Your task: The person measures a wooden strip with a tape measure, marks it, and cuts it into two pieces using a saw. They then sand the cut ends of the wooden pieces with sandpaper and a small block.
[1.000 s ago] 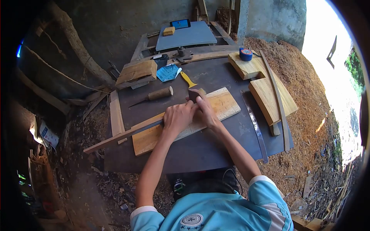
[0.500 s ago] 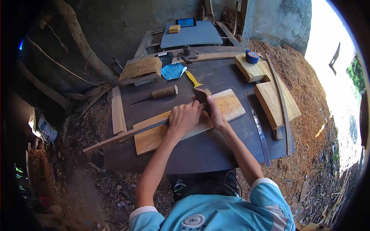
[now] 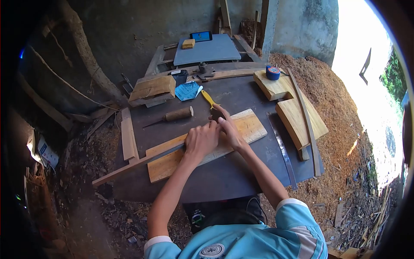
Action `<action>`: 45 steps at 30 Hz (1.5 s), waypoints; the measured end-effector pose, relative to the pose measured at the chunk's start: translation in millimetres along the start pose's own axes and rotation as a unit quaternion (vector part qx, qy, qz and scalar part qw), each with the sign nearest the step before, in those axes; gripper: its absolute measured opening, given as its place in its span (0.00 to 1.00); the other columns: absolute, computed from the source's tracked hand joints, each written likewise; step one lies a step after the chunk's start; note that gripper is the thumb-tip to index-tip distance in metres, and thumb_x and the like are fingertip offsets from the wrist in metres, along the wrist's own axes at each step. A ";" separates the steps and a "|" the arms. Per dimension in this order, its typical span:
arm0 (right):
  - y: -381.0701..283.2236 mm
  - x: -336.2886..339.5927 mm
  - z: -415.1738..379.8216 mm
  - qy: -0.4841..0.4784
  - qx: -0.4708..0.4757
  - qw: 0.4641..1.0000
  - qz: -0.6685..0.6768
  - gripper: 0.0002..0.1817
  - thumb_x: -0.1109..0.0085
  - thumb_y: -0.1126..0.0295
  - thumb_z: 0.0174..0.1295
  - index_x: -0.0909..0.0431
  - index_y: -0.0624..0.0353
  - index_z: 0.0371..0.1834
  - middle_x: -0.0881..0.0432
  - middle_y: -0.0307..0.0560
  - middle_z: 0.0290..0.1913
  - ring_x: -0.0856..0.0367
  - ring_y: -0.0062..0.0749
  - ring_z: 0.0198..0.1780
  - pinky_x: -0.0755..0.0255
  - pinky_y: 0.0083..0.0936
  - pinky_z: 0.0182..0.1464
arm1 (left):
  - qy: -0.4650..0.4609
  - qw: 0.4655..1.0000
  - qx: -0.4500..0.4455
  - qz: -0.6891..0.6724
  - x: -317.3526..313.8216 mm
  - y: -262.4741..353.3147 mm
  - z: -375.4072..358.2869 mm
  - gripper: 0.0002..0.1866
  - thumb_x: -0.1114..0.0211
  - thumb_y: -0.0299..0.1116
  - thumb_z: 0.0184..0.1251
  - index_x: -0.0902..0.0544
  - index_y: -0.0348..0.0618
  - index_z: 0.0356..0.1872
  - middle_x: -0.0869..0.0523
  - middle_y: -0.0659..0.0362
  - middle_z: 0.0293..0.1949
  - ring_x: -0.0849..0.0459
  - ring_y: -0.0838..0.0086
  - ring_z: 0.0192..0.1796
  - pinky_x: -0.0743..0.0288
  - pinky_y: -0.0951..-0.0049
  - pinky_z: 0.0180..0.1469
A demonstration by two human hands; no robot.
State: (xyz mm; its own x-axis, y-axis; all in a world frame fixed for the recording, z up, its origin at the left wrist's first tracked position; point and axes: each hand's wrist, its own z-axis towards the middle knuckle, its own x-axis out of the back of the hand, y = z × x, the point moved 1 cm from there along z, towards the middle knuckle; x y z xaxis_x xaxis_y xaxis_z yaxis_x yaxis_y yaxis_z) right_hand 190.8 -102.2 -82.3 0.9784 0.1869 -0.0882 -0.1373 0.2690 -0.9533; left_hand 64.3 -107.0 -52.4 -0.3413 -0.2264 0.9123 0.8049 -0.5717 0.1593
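My left hand [image 3: 202,140] is closed over a long thin wooden strip [image 3: 138,163], pressing it down on a flat pale board [image 3: 166,167]. The strip's near end sticks out past the table edge at the left. Close beside it, my right hand [image 3: 232,133] is wrapped round a dark brown sheet [image 3: 214,115] that looks like sandpaper, at the strip's far end. Fingers hide most of the sheet and that end of the strip. A yellow-handled brush [image 3: 208,99] lies just beyond my right fingertips.
On the dark table [image 3: 215,185] lie a wooden-handled awl-like tool [image 3: 179,114], a blue printed sheet [image 3: 187,91], a wood block [image 3: 152,89] and a metal ruler [image 3: 282,149]. To the right, notched timber [image 3: 297,123] carries a blue tape roll [image 3: 272,73]. A phone [image 3: 201,36] stands behind.
My right hand has shifted slightly back toward my left, and its fingers now cover more of the brown sheet. My left hand keeps its hold on the strip. The camera view has tilted slightly.
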 end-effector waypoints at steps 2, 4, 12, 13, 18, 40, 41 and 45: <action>-10.7 0.9 5.5 -0.018 0.008 1.000 0.014 0.33 0.56 0.53 0.61 0.45 0.58 0.68 0.31 0.60 0.56 0.34 0.38 0.59 0.43 0.31 0.61 | -0.003 1.000 -0.008 0.028 -5.9 -5.2 1.6 0.12 0.48 0.38 0.66 0.27 0.41 0.28 0.18 0.50 0.23 0.17 0.56 0.23 0.24 0.58 0.25; -9.5 3.1 12.5 -0.026 0.024 0.999 0.019 0.33 0.56 0.53 0.62 0.44 0.58 0.68 0.31 0.59 0.55 0.34 0.37 0.59 0.43 0.30 0.61 | -0.001 1.000 0.005 0.020 -4.2 -8.2 11.2 0.11 0.47 0.37 0.64 0.25 0.41 0.29 0.18 0.49 0.23 0.18 0.55 0.25 0.25 0.57 0.26; 9.8 11.5 36.6 -0.014 -0.003 0.997 0.074 0.32 0.56 0.51 0.63 0.41 0.59 0.66 0.29 0.55 0.53 0.30 0.33 0.53 0.37 0.26 0.55 | -0.003 1.000 0.010 0.026 -12.3 -15.7 23.0 0.11 0.48 0.38 0.64 0.23 0.41 0.32 0.17 0.49 0.23 0.17 0.55 0.25 0.25 0.57 0.26; 10.7 10.2 34.9 -0.015 0.018 0.999 0.045 0.32 0.56 0.51 0.63 0.41 0.59 0.66 0.29 0.54 0.53 0.30 0.33 0.53 0.37 0.26 0.54 | 0.003 1.000 0.009 0.026 -12.4 -17.6 22.9 0.11 0.47 0.38 0.64 0.23 0.41 0.32 0.18 0.49 0.22 0.17 0.55 0.25 0.25 0.57 0.26; 5.0 9.3 28.3 -0.001 -0.006 1.000 0.030 0.35 0.58 0.47 0.60 0.40 0.61 0.65 0.26 0.50 0.50 0.31 0.32 0.54 0.41 0.26 0.59 | -0.007 0.999 0.019 0.030 -13.4 -13.0 23.4 0.12 0.48 0.39 0.64 0.23 0.42 0.32 0.18 0.50 0.21 0.18 0.54 0.25 0.24 0.57 0.26; 1.6 8.2 23.9 -0.010 0.044 0.999 0.027 0.33 0.61 0.51 0.62 0.42 0.59 0.66 0.29 0.54 0.53 0.33 0.36 0.57 0.43 0.30 0.60 | 0.002 1.000 -0.004 0.013 -4.6 -11.0 21.7 0.12 0.48 0.39 0.65 0.23 0.41 0.31 0.18 0.49 0.22 0.17 0.54 0.25 0.24 0.57 0.27; -4.4 9.2 25.1 -0.013 0.078 0.996 0.043 0.32 0.62 0.51 0.63 0.42 0.59 0.66 0.29 0.53 0.53 0.33 0.36 0.57 0.44 0.30 0.61 | -0.005 1.000 0.000 0.029 -3.1 -10.4 22.5 0.13 0.48 0.40 0.65 0.23 0.41 0.30 0.17 0.49 0.22 0.17 0.54 0.25 0.24 0.57 0.27; 16.9 11.5 16.3 -0.003 0.009 0.998 0.059 0.33 0.63 0.48 0.63 0.41 0.58 0.67 0.30 0.53 0.54 0.34 0.34 0.57 0.43 0.29 0.60 | 0.010 1.000 -0.019 0.013 -7.9 -8.0 20.3 0.14 0.48 0.41 0.65 0.23 0.42 0.27 0.18 0.49 0.21 0.17 0.55 0.23 0.24 0.58 0.26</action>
State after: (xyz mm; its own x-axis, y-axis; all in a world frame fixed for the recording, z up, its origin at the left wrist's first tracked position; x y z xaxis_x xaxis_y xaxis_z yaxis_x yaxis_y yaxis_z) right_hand 197.2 -80.1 -94.8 0.9543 0.2241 -0.1976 -0.2543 0.2620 -0.9310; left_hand 70.4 -84.6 -53.3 -0.3305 -0.2571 0.9081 0.7943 -0.5955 0.1204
